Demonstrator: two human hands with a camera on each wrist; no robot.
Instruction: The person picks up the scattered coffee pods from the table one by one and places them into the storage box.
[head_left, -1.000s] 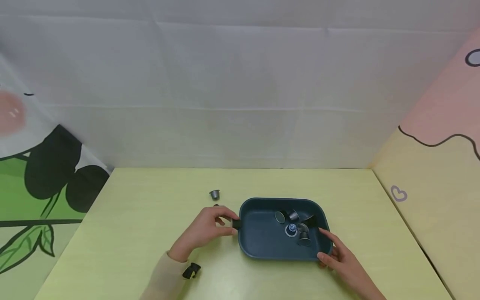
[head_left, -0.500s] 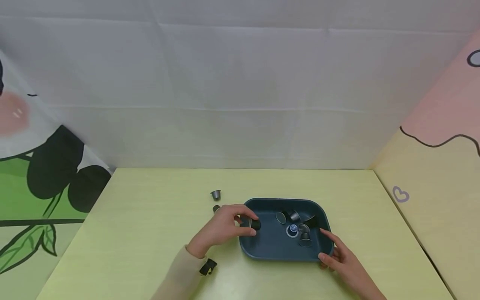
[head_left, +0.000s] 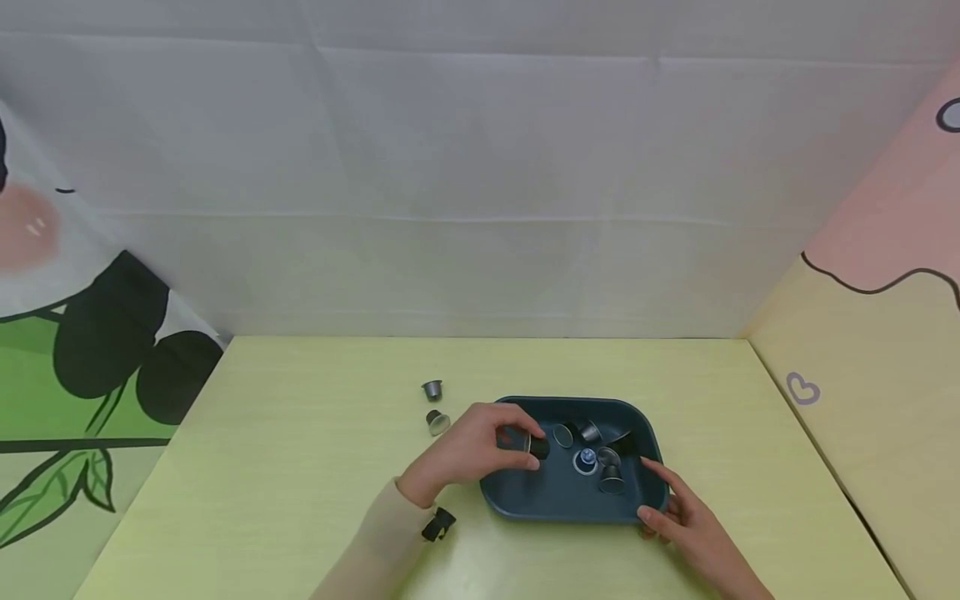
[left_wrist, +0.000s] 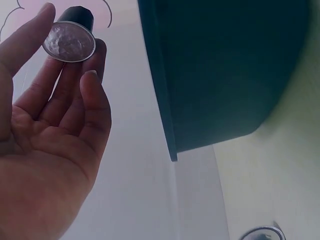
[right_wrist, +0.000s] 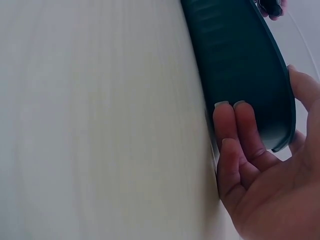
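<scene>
My left hand (head_left: 472,442) is over the left part of the dark teal tray (head_left: 525,507), pinching a black coffee capsule (head_left: 537,447) between thumb and fingertips. In the left wrist view the silver foil lid of that coffee capsule (left_wrist: 69,42) faces the camera. Several other coffee capsules (head_left: 611,479) lie in the right half of the tray, one of them with a blue top (head_left: 587,457). At the tray's right end my right hand (head_left: 686,521) grips it. The right wrist view shows fingers (right_wrist: 226,122) against the outer wall and the thumb at the rim.
Two more capsules, a grey one (head_left: 432,390) and a dark one with a pale lid (head_left: 437,422), are on the pale yellow table (head_left: 300,433) left of the tray. A white cloth wall (head_left: 480,208) rises behind the table, with a printed panel (head_left: 847,375) on the right.
My left hand has carried the black coffee capsule rightward from the tray's left edge to above its inside. The right hand has stayed at the tray's right end.
</scene>
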